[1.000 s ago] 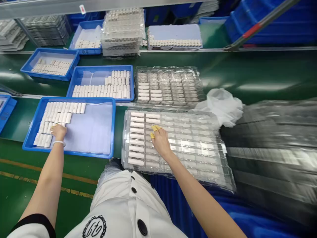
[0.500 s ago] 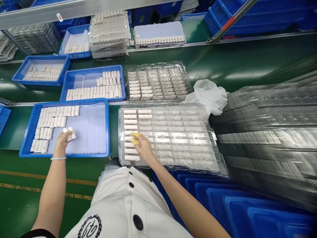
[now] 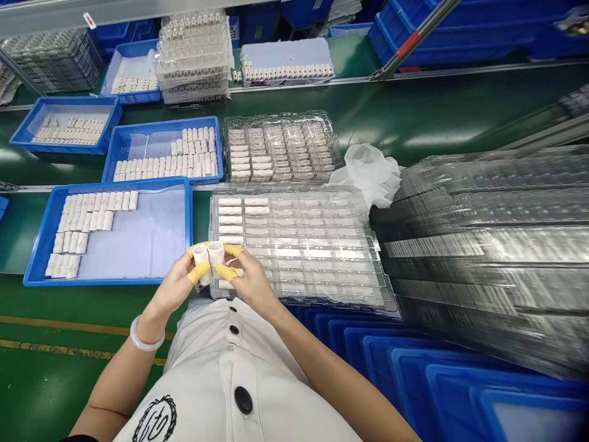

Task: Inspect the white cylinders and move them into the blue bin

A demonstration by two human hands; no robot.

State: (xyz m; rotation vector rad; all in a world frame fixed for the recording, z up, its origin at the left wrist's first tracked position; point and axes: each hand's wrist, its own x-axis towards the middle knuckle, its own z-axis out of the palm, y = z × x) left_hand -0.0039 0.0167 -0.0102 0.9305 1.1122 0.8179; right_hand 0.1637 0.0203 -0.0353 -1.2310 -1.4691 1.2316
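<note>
My left hand [image 3: 177,279] pinches a white hollow cylinder [image 3: 201,261] between thumb and forefinger, both in yellow finger covers. In my right hand [image 3: 246,276], also with yellow-covered fingertips, is a second white hollow cylinder [image 3: 215,253]. The two stand upright side by side, open ends up, close to my body. To their left lies a blue tray [image 3: 188,233] with rows of white cylinders [image 3: 73,242] on a pale sheet. Behind and to the right of my hands is a clear blister tray [image 3: 294,245], with white cylinders lying in its left columns.
Farther back are another blue tray of cylinders [image 3: 221,147] and a filled clear tray [image 3: 280,147]. A crumpled white plastic bag [image 3: 372,175] lies beside them. Stacked clear trays [image 3: 483,258] rise at the right, and nested blue bins [image 3: 391,350] stand below the table edge.
My left hand has come right from the blue tray with white cylinder pieces. My right hand has left the blister tray's left column and now meets it, each hand gripping one cylinder.
</note>
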